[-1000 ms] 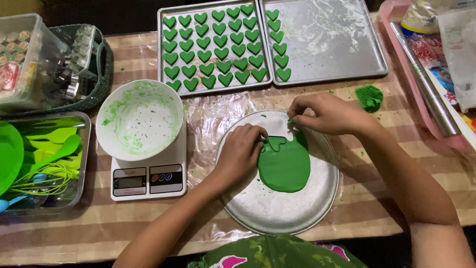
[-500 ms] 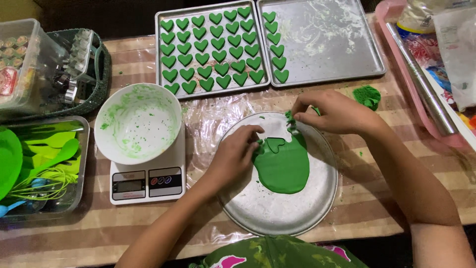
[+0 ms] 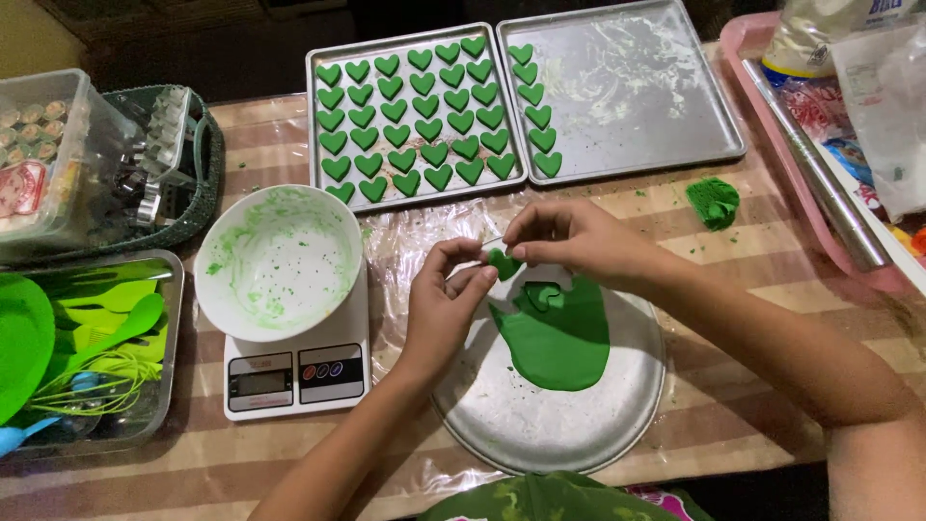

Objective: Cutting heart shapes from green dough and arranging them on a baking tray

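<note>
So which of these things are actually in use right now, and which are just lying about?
In use:
left hand and right hand, both on the heart cutter
dough sheet
round pan
tray of hearts

Lying about:
bowl on the scale
dough scrap
rolling pin
green utensils

White bowl (image 3: 278, 260) on scale (image 3: 297, 371) (green-smeared), rolling pin (image 3: 815, 164)

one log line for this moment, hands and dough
left hand + right hand: pinching heart-shaped dough piece | green dough sheet: on round metal plate | left baking tray: dough hearts
</note>
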